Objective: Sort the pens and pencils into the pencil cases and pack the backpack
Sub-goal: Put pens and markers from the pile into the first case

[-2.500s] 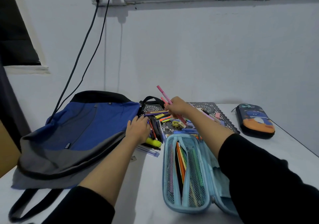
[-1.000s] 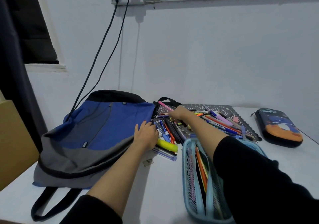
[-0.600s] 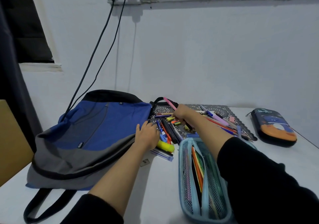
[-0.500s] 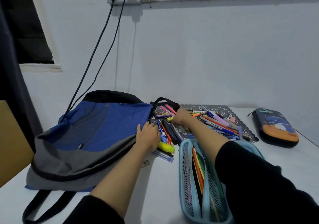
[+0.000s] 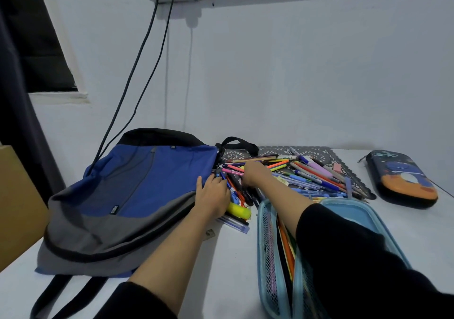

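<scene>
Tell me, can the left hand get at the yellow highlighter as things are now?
Probably yes. The left hand lies right beside the yellow highlighter, touching it or nearly so. Its upper side is uncovered, and nothing stands between the two.

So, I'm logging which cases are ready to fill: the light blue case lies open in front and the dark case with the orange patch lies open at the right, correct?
No: the dark case with the orange patch at the right is closed, not open. The light blue case does lie open in front. The head view shows both.
</scene>
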